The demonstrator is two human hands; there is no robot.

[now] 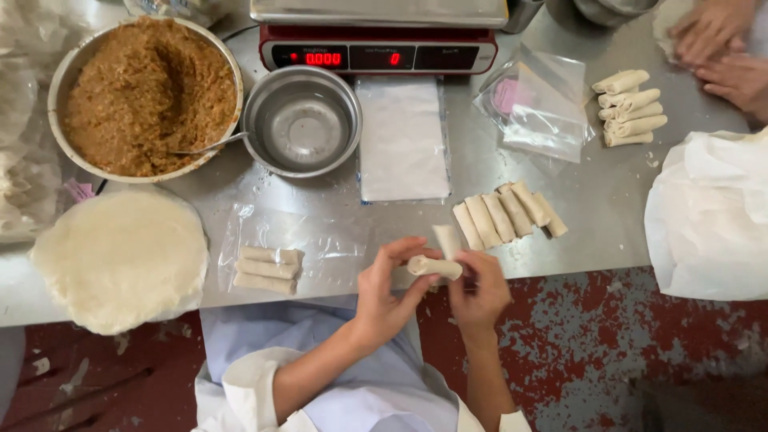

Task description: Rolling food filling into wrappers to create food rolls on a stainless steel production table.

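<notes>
Both hands meet just over the near edge of the steel table [608,200], forearms angled up from the white coat sleeves. The left hand [386,290] curls its fingers and thumb around one end of a pale spring roll [434,266], and the right hand [478,290] pinches the other end, so the roll lies level between them, clamped at both ends. Another roll [447,240] stands tilted just behind it. Below the table edge the floor [584,344] is worn red paint with grey patches. On the tabletop, a row of finished rolls [509,214] lies just beyond the hands, three more [268,269] rest on a clear plastic sheet to the left, and a stack of round wrappers [122,260] sits at the far left. A large metal bowl [58,88] holds brown minced filling [148,96] with a spoon [210,146] in it; a smaller steel bowl [302,120] beside it is bare inside. A red scale [378,53] stands behind. Another person's hands [720,48] work at the far right corner, near a small pile of rolls [632,107].
</notes>
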